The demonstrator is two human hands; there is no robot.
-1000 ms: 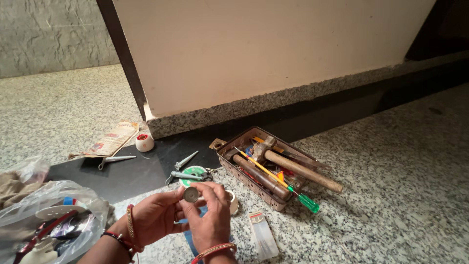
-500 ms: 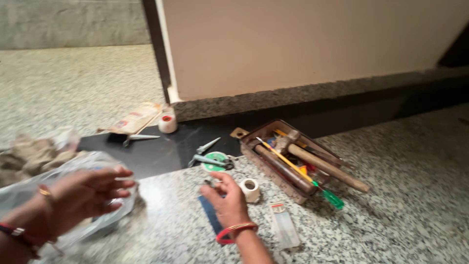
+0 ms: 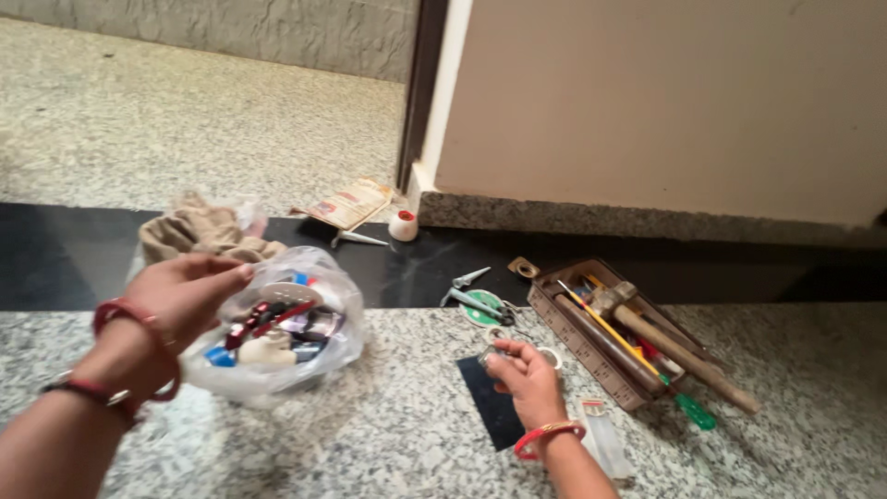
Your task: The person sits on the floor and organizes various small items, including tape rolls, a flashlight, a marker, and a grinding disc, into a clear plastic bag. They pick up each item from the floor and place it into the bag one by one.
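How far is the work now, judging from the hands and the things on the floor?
Done: the tool tray lies open with a hammer inside. In hand: the left hand touches the clear plastic bag of small parts, and the right hand pinches a small metal piece. Left: pliers and tape roll lie untouched.

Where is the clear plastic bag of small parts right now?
The clear plastic bag sits on the granite floor at left, by the left hand, near the crumpled cloth.
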